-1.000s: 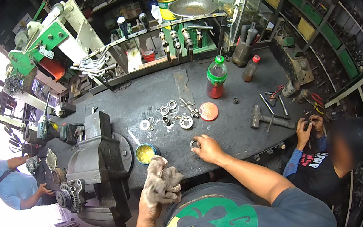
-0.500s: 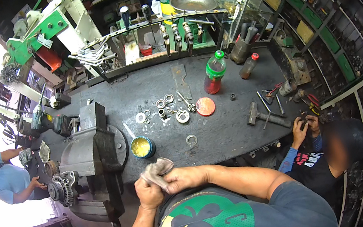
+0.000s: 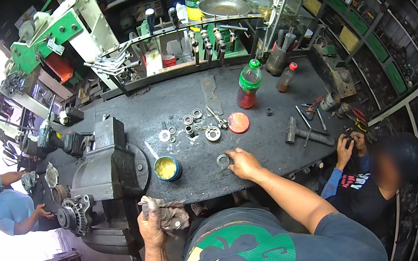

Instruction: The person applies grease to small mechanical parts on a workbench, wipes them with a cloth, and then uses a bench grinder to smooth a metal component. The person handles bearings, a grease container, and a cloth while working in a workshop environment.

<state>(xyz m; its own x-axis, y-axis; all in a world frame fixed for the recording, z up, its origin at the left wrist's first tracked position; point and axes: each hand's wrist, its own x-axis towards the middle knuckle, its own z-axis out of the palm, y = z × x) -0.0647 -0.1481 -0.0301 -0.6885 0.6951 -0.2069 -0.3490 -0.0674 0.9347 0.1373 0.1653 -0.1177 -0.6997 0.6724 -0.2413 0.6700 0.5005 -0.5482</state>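
Observation:
My left hand (image 3: 152, 230) is closed around a dirty grey rag (image 3: 170, 214), held in front of the bench edge beside the vise. A small round metal spot shows on the rag; what it is I cannot make out. Over the bench, my right hand (image 3: 246, 164) has its thumb and index finger at the right side of a metal ring (image 3: 223, 161), which lies flat. To its left stands a blue tub of yellow grease (image 3: 167, 168) with a white stick beside it. Farther back lie several bearing rings (image 3: 212, 133), a small shaft (image 3: 216, 117) and a red lid (image 3: 238, 122).
A large bench vise (image 3: 99, 170) stands at the left. Bottles (image 3: 249, 87) stand at the back, a hammer (image 3: 306, 134) and pliers lie right. One co-worker (image 3: 387, 180) handles a small part at the right; another (image 3: 8, 201) is at the far left.
My hands were together on the rag. The right has let go and reached out to the metal ring; the left has moved left and down with the rag.

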